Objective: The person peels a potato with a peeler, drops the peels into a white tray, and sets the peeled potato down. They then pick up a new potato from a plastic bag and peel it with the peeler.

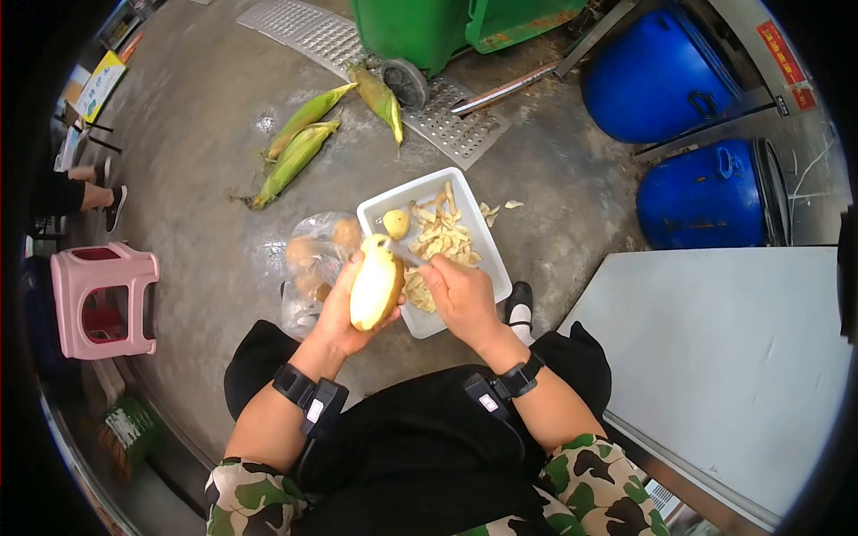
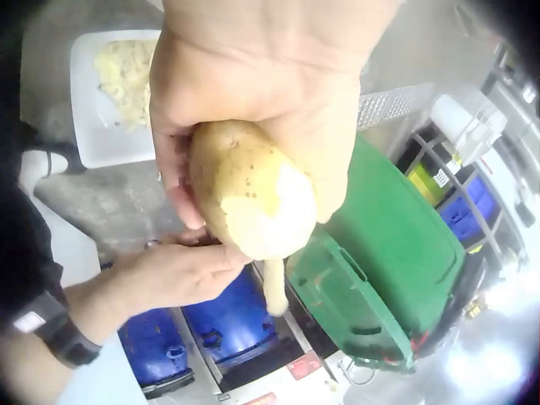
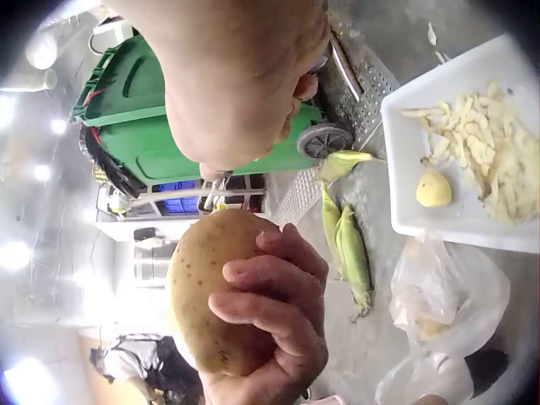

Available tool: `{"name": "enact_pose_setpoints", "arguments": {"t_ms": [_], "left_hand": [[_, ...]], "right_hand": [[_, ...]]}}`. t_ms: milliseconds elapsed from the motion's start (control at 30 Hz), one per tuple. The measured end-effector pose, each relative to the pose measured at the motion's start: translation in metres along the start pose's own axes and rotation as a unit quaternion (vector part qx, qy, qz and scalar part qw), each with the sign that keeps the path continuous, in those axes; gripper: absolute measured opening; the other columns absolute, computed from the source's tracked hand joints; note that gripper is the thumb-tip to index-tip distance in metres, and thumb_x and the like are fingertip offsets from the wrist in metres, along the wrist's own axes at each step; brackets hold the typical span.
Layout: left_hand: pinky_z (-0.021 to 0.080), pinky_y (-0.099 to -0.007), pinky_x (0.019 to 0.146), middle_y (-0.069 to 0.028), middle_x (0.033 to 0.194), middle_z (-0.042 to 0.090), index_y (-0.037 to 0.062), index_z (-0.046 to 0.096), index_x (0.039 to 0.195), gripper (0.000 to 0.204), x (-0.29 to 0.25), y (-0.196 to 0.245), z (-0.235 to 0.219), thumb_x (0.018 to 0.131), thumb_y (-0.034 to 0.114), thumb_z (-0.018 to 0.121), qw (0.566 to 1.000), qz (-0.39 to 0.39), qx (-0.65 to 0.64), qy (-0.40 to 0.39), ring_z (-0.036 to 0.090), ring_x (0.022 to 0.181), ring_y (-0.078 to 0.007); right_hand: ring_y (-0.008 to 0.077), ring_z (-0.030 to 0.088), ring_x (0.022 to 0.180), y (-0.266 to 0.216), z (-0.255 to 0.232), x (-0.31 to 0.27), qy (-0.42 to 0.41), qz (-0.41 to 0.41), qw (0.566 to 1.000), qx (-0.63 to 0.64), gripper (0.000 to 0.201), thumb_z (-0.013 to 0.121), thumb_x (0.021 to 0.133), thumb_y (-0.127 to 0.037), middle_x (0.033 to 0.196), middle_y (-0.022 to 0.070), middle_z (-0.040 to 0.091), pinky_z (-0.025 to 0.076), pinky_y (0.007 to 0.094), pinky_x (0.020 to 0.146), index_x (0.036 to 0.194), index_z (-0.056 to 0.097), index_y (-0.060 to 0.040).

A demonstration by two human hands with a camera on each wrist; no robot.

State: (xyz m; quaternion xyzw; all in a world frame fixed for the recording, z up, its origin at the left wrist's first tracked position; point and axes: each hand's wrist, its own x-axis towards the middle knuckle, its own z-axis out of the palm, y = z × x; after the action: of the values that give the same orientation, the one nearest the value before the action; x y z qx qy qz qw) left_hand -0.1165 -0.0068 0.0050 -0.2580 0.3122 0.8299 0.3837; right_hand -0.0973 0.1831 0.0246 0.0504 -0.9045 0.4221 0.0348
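Observation:
A large, partly peeled potato [image 1: 376,284] is gripped in my left hand [image 1: 338,313], its pale peeled face upward and brown skin on its right side. My right hand [image 1: 465,299] pinches a peeler [image 1: 407,255] at the potato's upper end. In the left wrist view a strip of peel [image 2: 275,287] hangs below the potato [image 2: 245,190]. The right wrist view shows fingers [image 3: 270,278] curled round the potato's skin side. Below the hands stands a white tray [image 1: 497,268] with many peelings [image 1: 445,237] and a small peeled potato [image 1: 397,223].
A clear plastic bag of potatoes [image 1: 308,259] lies left of the tray. Several corn cobs [image 1: 299,161] lie on the floor ahead, near a green bin [image 1: 411,31]. Blue barrels [image 1: 697,196] and a white surface [image 1: 715,357] are at right, a pink stool [image 1: 105,299] at left.

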Motion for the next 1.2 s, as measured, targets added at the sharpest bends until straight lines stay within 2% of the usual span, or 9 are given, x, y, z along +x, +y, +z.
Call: {"name": "enact_pose_setpoints", "arguments": {"t_ms": [67, 167, 233, 367, 500, 667, 767, 967, 1200], "left_hand": [[0.055, -0.0335, 0.064, -0.0094, 0.095, 0.064, 0.0088, 0.057, 0.113, 0.054, -0.001, 0.006, -0.002, 0.089, 0.057, 0.053, 1.0, 0.014, 0.003, -0.001, 0.064, 0.079, -0.0228], [0.055, -0.0334, 0.066, -0.0095, 0.095, 0.064, 0.0082, 0.056, 0.115, 0.057, -0.003, 0.006, -0.004, 0.088, 0.058, 0.054, 0.999, 0.029, 0.038, -0.016, 0.065, 0.079, -0.0227], [0.056, -0.0331, 0.066, -0.0095, 0.095, 0.064, 0.0076, 0.054, 0.118, 0.059, -0.003, 0.004, -0.004, 0.087, 0.057, 0.056, 0.998, 0.036, 0.056, -0.006, 0.065, 0.08, -0.0224], [0.056, -0.0361, 0.064, -0.0158, 0.101, 0.062, 0.0047, 0.049, 0.127, 0.069, -0.008, -0.005, -0.002, 0.085, 0.059, 0.057, 0.977, 0.032, 0.166, -0.128, 0.064, 0.08, -0.0281], [0.056, -0.0353, 0.065, -0.0174, 0.106, 0.061, 0.0055, 0.048, 0.129, 0.068, -0.006, -0.003, 0.009, 0.086, 0.059, 0.054, 0.978, 0.029, 0.137, -0.154, 0.065, 0.083, -0.0289], [0.056, -0.0368, 0.074, -0.0162, 0.107, 0.061, 0.0066, 0.051, 0.126, 0.06, -0.005, 0.003, 0.012, 0.093, 0.057, 0.043, 0.998, 0.03, 0.033, -0.045, 0.065, 0.087, -0.026], [0.055, -0.0376, 0.076, -0.0139, 0.108, 0.062, 0.0069, 0.052, 0.123, 0.059, -0.005, 0.004, 0.015, 0.093, 0.057, 0.044, 0.999, 0.041, 0.027, -0.009, 0.064, 0.088, -0.0257], [0.054, -0.0374, 0.076, -0.0122, 0.105, 0.063, 0.0067, 0.055, 0.12, 0.055, -0.003, 0.004, 0.006, 0.093, 0.054, 0.047, 0.995, 0.044, 0.081, -0.031, 0.064, 0.088, -0.0251], [0.055, -0.0367, 0.072, -0.0157, 0.104, 0.063, 0.0051, 0.052, 0.122, 0.056, -0.004, 0.002, -0.005, 0.093, 0.052, 0.047, 0.996, -0.008, 0.064, -0.059, 0.064, 0.085, -0.0271]], "right_hand": [[0.0335, 0.06, 0.06, -0.016, -0.003, 0.0, -0.023, -0.053, 0.998, 0.036, 0.024, 0.058, 0.092, -0.026, 0.065, 0.0121, 0.06, 0.044, 0.0409, 0.051, 0.078, 0.054, -0.0065], [0.0353, 0.06, 0.062, -0.015, -0.002, -0.002, -0.054, -0.049, 0.997, 0.017, 0.026, 0.057, 0.092, -0.027, 0.064, 0.0136, 0.06, 0.044, 0.0419, 0.051, 0.079, 0.054, -0.0057], [0.0365, 0.06, 0.062, -0.005, 0.0, -0.001, -0.042, -0.008, 0.999, 0.003, 0.029, 0.054, 0.094, -0.03, 0.064, 0.0146, 0.059, 0.044, 0.0433, 0.052, 0.079, 0.054, -0.0055], [0.038, 0.059, 0.063, 0.021, -0.004, 0.009, -0.057, 0.086, 0.994, -0.031, 0.035, 0.049, 0.096, -0.036, 0.064, 0.0161, 0.059, 0.044, 0.0458, 0.055, 0.08, 0.055, -0.0056], [0.0381, 0.058, 0.064, 0.021, -0.002, 0.004, -0.06, 0.131, 0.988, 0.051, 0.037, 0.046, 0.098, -0.036, 0.064, 0.0165, 0.058, 0.043, 0.0449, 0.056, 0.08, 0.055, -0.0053], [0.0367, 0.059, 0.064, 0.002, -0.017, 0.007, -0.074, 0.164, 0.976, 0.121, 0.035, 0.047, 0.097, -0.033, 0.064, 0.0156, 0.058, 0.043, 0.0426, 0.056, 0.079, 0.054, -0.0044], [0.0357, 0.06, 0.064, -0.015, -0.023, 0.005, -0.066, -0.011, 0.996, 0.053, 0.033, 0.05, 0.096, -0.032, 0.065, 0.0154, 0.058, 0.044, 0.0429, 0.055, 0.078, 0.054, -0.0046], [0.0357, 0.06, 0.064, -0.01, -0.017, 0.005, -0.055, -0.019, 0.998, -0.017, 0.031, 0.053, 0.094, -0.032, 0.064, 0.0155, 0.059, 0.045, 0.0445, 0.055, 0.079, 0.055, -0.0054], [0.0372, 0.059, 0.065, 0.007, -0.013, 0.008, -0.073, 0.041, 0.996, -0.014, 0.033, 0.051, 0.096, -0.033, 0.067, 0.0165, 0.059, 0.044, 0.0447, 0.056, 0.078, 0.057, -0.0056]]}}
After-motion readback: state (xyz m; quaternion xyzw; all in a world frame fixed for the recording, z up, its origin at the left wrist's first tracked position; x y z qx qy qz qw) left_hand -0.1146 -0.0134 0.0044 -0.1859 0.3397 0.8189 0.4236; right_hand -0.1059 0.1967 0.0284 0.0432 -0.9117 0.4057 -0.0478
